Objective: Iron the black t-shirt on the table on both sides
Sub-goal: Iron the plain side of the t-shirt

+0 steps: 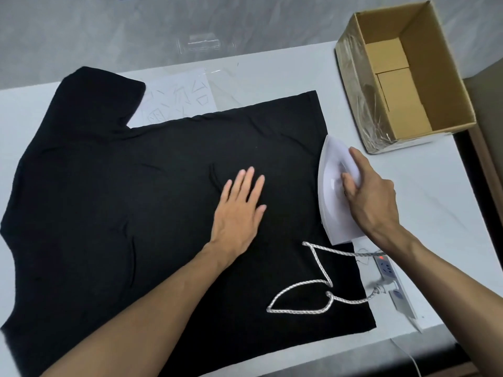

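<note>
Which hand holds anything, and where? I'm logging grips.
The right hand grips the white iron by its handle; the left hand lies flat on the black t-shirt.

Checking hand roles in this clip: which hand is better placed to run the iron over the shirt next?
Right. The right hand already grips the white iron at the black t-shirt's hem edge. The left hand lies flat and open on the fabric, better suited to holding it smooth.

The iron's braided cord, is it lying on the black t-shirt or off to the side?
Touching. In the head view the cord loops flat across the black t-shirt near its hem, with no gap showing, before running off to the power strip.
</note>
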Available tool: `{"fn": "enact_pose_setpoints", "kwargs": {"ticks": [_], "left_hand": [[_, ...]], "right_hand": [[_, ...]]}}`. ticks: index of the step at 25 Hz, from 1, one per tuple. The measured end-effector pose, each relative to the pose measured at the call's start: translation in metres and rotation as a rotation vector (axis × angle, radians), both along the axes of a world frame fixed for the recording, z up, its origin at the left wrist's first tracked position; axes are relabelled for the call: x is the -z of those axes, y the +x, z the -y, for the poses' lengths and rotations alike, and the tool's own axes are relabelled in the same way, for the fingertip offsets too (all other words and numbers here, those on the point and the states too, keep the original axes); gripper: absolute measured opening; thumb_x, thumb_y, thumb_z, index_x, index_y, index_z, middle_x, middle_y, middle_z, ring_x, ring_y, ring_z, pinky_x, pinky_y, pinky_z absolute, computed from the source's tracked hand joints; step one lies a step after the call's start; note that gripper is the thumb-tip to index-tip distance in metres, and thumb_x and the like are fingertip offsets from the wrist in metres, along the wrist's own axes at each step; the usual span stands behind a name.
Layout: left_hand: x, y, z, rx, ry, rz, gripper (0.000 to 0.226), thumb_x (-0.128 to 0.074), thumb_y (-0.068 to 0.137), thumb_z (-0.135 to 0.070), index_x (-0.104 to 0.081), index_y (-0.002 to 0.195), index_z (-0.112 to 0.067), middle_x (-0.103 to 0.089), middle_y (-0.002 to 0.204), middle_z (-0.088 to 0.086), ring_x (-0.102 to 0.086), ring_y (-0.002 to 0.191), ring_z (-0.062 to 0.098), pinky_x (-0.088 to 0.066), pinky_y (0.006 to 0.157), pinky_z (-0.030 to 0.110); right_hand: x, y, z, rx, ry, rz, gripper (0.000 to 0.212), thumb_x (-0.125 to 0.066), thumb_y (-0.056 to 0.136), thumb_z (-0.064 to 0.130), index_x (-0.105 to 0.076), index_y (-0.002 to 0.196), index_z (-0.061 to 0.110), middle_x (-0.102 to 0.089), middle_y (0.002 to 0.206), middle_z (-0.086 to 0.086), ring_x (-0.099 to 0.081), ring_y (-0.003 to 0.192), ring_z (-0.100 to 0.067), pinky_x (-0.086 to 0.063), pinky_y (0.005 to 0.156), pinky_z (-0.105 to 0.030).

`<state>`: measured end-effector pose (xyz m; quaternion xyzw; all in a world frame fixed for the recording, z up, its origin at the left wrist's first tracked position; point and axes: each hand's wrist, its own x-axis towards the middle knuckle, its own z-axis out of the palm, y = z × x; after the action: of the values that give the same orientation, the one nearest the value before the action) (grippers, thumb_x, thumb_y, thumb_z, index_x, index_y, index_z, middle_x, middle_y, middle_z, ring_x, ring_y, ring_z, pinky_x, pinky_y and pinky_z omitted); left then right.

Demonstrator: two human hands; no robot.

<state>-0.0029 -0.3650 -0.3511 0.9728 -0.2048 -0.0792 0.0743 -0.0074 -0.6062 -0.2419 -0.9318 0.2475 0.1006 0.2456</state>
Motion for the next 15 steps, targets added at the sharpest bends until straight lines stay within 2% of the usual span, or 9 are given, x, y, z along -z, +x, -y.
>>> {"fn": "enact_pose_setpoints", "kwargs": {"ticks": [2,3,6,9,12,15], "left_hand": [[0.004,0.002,0.044,0.221,0.001,-0.005,0.061,-0.025,0.104,-0.045,-0.011,0.157,-0.02,-0.007,0.165,0.007,-0.006,0.152,0.024,-0.01,0.123,0.043],[0.007,0.003,0.057,0.266,0.034,-0.013,0.061,-0.022,0.104,-0.048,-0.008,0.158,-0.021,-0.004,0.165,0.007,-0.003,0.152,0.025,-0.007,0.124,0.044],[0.017,0.007,0.06,0.255,0.117,-0.02,0.062,-0.017,0.104,-0.051,-0.003,0.157,-0.022,0.001,0.165,0.006,0.001,0.152,0.025,-0.005,0.123,0.045],[0.01,0.005,0.059,0.265,0.111,-0.027,0.063,-0.018,0.104,-0.051,-0.002,0.157,-0.02,0.0,0.165,0.006,0.001,0.152,0.024,-0.005,0.124,0.044],[-0.001,0.004,0.037,0.085,0.128,-0.027,0.066,-0.022,0.102,-0.053,-0.006,0.157,-0.02,-0.003,0.165,0.011,-0.002,0.152,0.03,-0.007,0.123,0.049],[-0.002,0.018,-0.017,-0.142,0.242,-0.095,0.074,-0.013,0.096,-0.064,-0.001,0.157,-0.023,0.003,0.163,0.018,0.002,0.15,0.042,-0.008,0.119,0.06]], "right_hand": [[-0.007,-0.005,0.004,0.028,0.031,0.01,0.05,-0.041,0.1,0.033,-0.03,0.148,0.036,-0.065,0.099,-0.025,-0.051,0.1,-0.043,-0.041,0.082,-0.043],[-0.01,-0.007,0.007,0.029,0.035,0.009,0.05,-0.041,0.1,0.033,-0.03,0.149,0.036,-0.065,0.1,-0.025,-0.051,0.101,-0.042,-0.04,0.081,-0.042],[-0.01,-0.011,0.011,0.012,0.046,0.015,0.05,-0.042,0.1,0.034,-0.03,0.148,0.037,-0.065,0.099,-0.024,-0.052,0.098,-0.041,-0.039,0.077,-0.039],[-0.009,-0.012,0.008,0.006,0.063,0.005,0.05,-0.042,0.099,0.036,-0.03,0.148,0.038,-0.065,0.106,-0.023,-0.051,0.104,-0.041,-0.037,0.078,-0.039],[-0.012,-0.011,-0.004,-0.023,0.095,0.008,0.049,-0.042,0.099,0.038,-0.03,0.147,0.041,-0.065,0.11,-0.021,-0.051,0.104,-0.041,-0.039,0.08,-0.041],[-0.011,-0.006,-0.02,-0.07,0.144,0.001,0.049,-0.043,0.098,0.039,-0.031,0.145,0.044,-0.065,0.113,-0.016,-0.052,0.102,-0.04,-0.04,0.08,-0.04]]}}
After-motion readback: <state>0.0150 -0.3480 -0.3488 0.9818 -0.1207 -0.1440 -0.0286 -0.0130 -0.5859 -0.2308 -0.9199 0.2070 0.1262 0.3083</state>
